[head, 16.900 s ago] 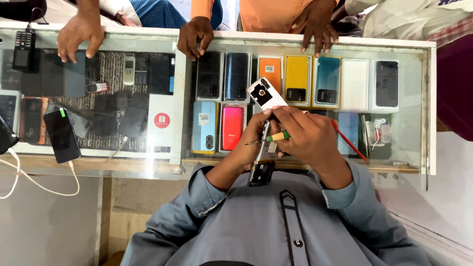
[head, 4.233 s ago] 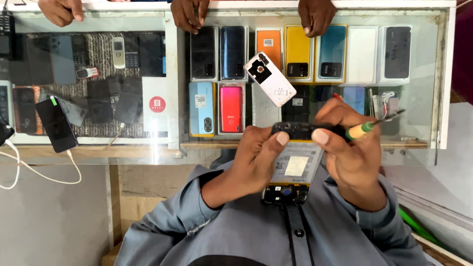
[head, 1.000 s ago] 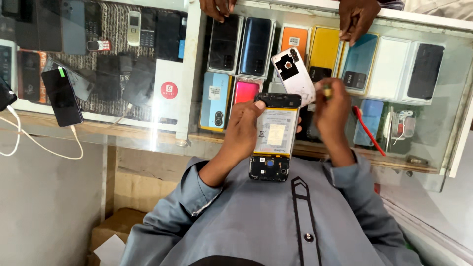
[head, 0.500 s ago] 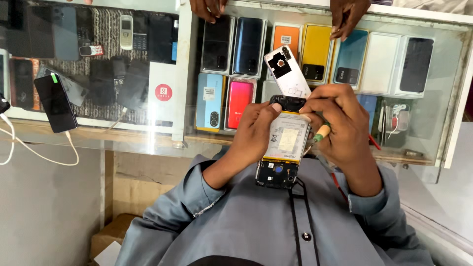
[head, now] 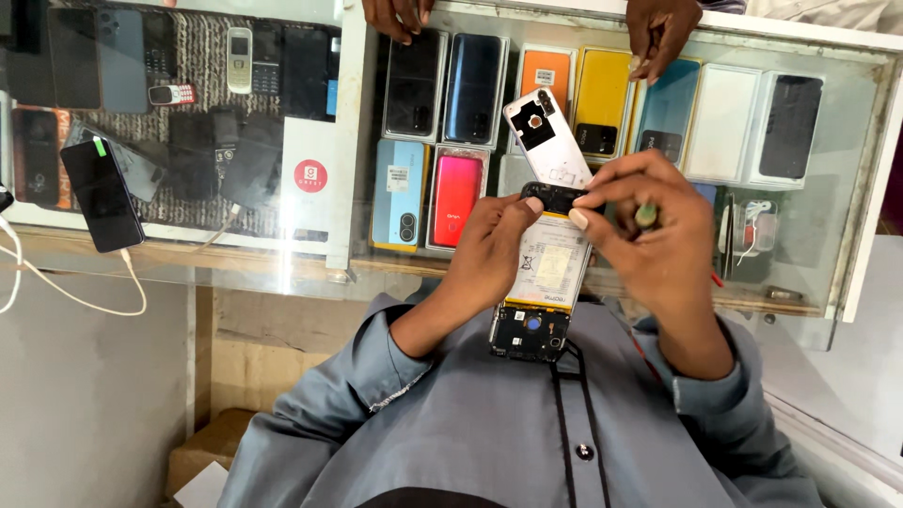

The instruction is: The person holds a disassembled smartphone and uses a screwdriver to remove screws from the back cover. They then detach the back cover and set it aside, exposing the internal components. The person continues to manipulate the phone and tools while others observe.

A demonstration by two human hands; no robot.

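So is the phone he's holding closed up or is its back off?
Its back is off. The phone shows its bare battery and circuit board, gripped by the left hand and right hand; a white back cover lies on the glass counter.

glass display counter (head: 310, 254) | pale grey floor (head: 85, 395) | cardboard box (head: 212, 452) | even daylight

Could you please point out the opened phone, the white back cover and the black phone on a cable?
opened phone (head: 550, 268): head view, its battery.
white back cover (head: 548, 139): head view, its middle.
black phone on a cable (head: 102, 194): head view, its screen.
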